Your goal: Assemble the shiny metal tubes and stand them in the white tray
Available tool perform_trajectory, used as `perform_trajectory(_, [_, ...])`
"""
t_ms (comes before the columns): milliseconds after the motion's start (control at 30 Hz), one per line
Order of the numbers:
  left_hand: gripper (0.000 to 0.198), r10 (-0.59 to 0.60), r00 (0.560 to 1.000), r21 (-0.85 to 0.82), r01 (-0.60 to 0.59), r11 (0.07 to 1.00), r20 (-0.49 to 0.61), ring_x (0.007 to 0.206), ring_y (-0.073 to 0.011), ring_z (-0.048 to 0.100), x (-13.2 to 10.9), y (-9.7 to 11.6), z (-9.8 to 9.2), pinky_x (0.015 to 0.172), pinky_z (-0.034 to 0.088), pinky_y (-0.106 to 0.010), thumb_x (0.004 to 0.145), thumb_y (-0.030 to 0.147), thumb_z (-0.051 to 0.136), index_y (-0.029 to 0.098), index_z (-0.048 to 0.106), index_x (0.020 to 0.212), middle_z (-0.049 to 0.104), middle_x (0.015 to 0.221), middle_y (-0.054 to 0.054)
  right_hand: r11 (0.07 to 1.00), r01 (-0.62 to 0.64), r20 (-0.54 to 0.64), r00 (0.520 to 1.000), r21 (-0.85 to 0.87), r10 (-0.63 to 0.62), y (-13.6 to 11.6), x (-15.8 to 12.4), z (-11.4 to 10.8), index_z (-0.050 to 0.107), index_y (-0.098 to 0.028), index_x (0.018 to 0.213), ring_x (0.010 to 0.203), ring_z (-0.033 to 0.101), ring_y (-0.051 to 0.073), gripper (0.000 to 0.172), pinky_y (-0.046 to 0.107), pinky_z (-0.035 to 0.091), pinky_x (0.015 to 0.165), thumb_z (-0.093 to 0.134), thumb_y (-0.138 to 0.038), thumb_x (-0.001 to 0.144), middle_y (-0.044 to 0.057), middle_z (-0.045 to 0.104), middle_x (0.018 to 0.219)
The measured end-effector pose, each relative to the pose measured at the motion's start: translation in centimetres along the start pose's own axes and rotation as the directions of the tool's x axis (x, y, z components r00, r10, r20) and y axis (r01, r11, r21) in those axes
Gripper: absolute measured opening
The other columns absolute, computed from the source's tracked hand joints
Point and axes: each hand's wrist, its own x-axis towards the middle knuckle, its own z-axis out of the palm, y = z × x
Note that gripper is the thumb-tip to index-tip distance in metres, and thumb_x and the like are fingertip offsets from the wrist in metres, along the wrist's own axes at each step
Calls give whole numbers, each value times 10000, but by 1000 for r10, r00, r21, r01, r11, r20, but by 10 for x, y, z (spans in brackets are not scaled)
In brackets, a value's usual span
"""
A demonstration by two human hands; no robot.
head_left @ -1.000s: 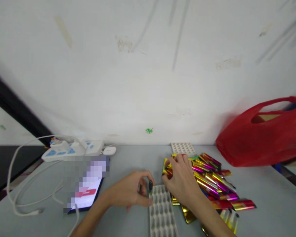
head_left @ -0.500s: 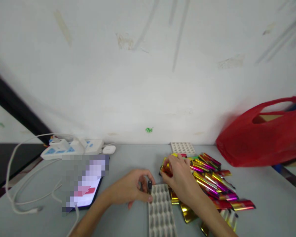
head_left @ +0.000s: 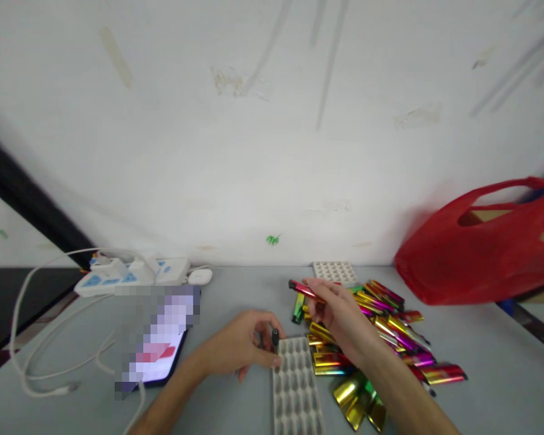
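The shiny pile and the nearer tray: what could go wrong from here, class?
1. The red piece held in the right hand could slip, since one end juts free.
2. That hand is close to the loose shiny pile, so brushing it might make it slide apart.
3. The left hand appears to touch the edge of the nearer tray, so a jerk could shift it.

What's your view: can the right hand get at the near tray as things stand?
Probably yes: the near tray lies close to the right hand, mostly uncovered; only the left hand, at the tray's far left corner, might crowd it.
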Motion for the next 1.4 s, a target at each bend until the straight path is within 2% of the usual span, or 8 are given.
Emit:
perform_trajectory(167, [486, -15, 1000, 8, 15, 1000, -2, 441, -81, 494, 0, 1, 0, 325, 408, -172, 723, 373, 889, 176, 715, 1132, 661, 761, 59, 969, -125, 130, 987, 214, 99, -5, -1, 1, 813, -138, 1043, 672, 614, 140, 327, 242, 468, 608, 894, -357, 815, 49, 759, 809])
perform_trajectory(300, [510, 1, 1000, 29, -1, 1000, -17, 508, -95, 514, -1, 4, -1, 315, 392, -155, 715, 377, 896, 183, 744, 1162, 657, 809, 43, 931, -227, 232, 959, 286, 162, -4, 0, 0, 777, -171, 1013, 636, 617, 143, 300, 244, 447, 577, 807, -229, 720, 32, 744, 806])
perform_trajectory(400, [522, -4, 1000, 48, 5, 999, -25, 523, -102, 529, -2, 6, -1, 311, 385, -155, 712, 377, 896, 188, 744, 1174, 666, 842, 31, 922, -275, 294, 936, 272, 192, -4, -2, 1, 742, -164, 952, 514, 464, 75, 251, 215, 275, 472, 811, -343, 790, -13, 647, 764])
perform_trajectory(467, [530, -6, 1000, 53, 8, 999, -27, 530, -108, 538, -2, 7, -1, 312, 382, -158, 714, 382, 895, 191, 740, 1184, 667, 846, 31, 930, -283, 319, 926, 234, 202, -4, -5, 3, 732, -155, 956, 476, 350, 45, 340, 221, 172, 450, 819, -470, 860, -49, 556, 730])
perform_trajectory(733, [458, -12, 996, 54, 17, 998, -92, 426, -71, 458, 1, 4, 0, 315, 371, -185, 761, 424, 861, 155, 742, 1112, 637, 778, 50, 961, -255, 318, 925, 106, 210, 0, -9, 9, 694, -174, 931, 467, 230, 48, 604, 240, 110, 461, 851, -737, 776, -117, 366, 596])
perform_trajectory(900, [464, -29, 996, 46, 33, 998, -86, 399, -69, 452, 2, 1, 0, 310, 372, -174, 760, 426, 860, 153, 731, 1112, 628, 714, 64, 928, -350, 331, 897, 129, 292, 8, -6, 8, 527, -211, 730, 464, 150, 44, 611, 238, 73, 459, 825, -742, 773, -132, 279, 564])
perform_trajectory(1200, [483, -16, 996, 32, 19, 999, -86, 396, -87, 496, 5, 0, 2, 322, 388, -176, 772, 415, 821, 138, 742, 1159, 634, 676, 66, 935, -334, 386, 883, 118, 267, 9, -6, 11, 325, -251, 612, 457, 107, 53, 662, 242, 60, 424, 750, -724, 797, -131, 207, 542])
perform_trajectory(1400, [496, -20, 997, 20, 21, 1000, -81, 382, -87, 496, 6, -4, 1, 322, 402, -184, 760, 428, 837, 144, 737, 1154, 651, 681, 63, 947, -300, 289, 922, 115, 257, 13, -13, 15, 293, -267, 600, 450, 52, 67, 547, 255, 22, 414, 623, -630, 843, -131, 150, 530])
